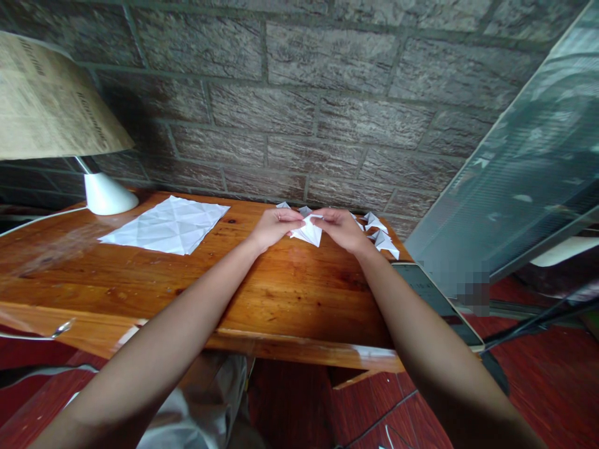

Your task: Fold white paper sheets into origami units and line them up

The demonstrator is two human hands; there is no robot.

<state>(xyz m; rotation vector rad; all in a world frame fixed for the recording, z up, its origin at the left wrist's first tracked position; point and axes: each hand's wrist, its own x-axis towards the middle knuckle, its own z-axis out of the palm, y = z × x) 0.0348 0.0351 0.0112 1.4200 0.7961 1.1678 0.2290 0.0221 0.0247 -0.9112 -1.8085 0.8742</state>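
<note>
My left hand (274, 226) and my right hand (340, 227) meet at the far side of a wooden table (281, 293). Both pinch a small folded piece of white paper (309, 232) between them, just above the tabletop. Behind and to the right of my right hand lie several folded white paper shapes (381, 237). A larger creased white sheet (168, 224) lies flat on the table to the left of my left hand.
A lamp with a white base (107, 194) and a paper shade (47, 103) stands at the table's back left. A phone (435, 299) lies at the table's right edge. A brick wall (304, 93) rises close behind. Red floor lies below.
</note>
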